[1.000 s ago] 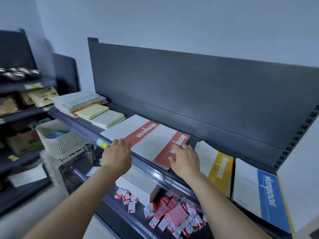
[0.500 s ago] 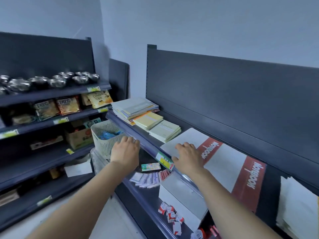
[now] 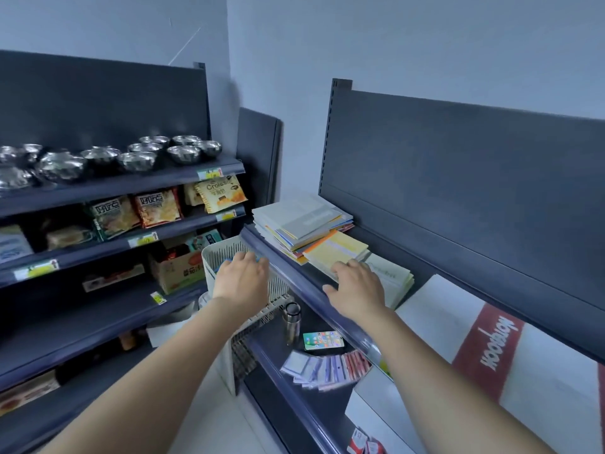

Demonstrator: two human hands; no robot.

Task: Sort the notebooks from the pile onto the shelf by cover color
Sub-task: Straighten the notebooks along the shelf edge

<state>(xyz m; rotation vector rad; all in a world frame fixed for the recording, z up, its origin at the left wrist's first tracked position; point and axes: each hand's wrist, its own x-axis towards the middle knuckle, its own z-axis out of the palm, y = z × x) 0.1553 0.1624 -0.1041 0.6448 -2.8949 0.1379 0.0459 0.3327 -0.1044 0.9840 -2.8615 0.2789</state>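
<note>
A mixed pile of notebooks (image 3: pixel 302 221) lies at the left end of the dark shelf (image 3: pixel 294 276). Beside it sit a stack of yellow notebooks (image 3: pixel 337 249) and a stack of pale green ones (image 3: pixel 391 276). Further right lie red-banded notebooks (image 3: pixel 484 348) with white covers. My right hand (image 3: pixel 357 288) hovers with relaxed fingers over the shelf's front edge at the yellow and green stacks, holding nothing. My left hand (image 3: pixel 240 278) is open in front of the shelf's left end, over a white basket (image 3: pixel 222 257).
A second shelving unit on the left carries steel bowls (image 3: pixel 137 158) and snack bags (image 3: pixel 157 208). On the lower shelf lie a steel flask (image 3: pixel 292 319), a phone (image 3: pixel 323 340), fanned packets (image 3: pixel 327 368) and a white box (image 3: pixel 376 407).
The view has swung left along the shelf. Both hands have moved left from the red-banded notebooks toward the pile and the yellow and green stacks; neither holds anything.
</note>
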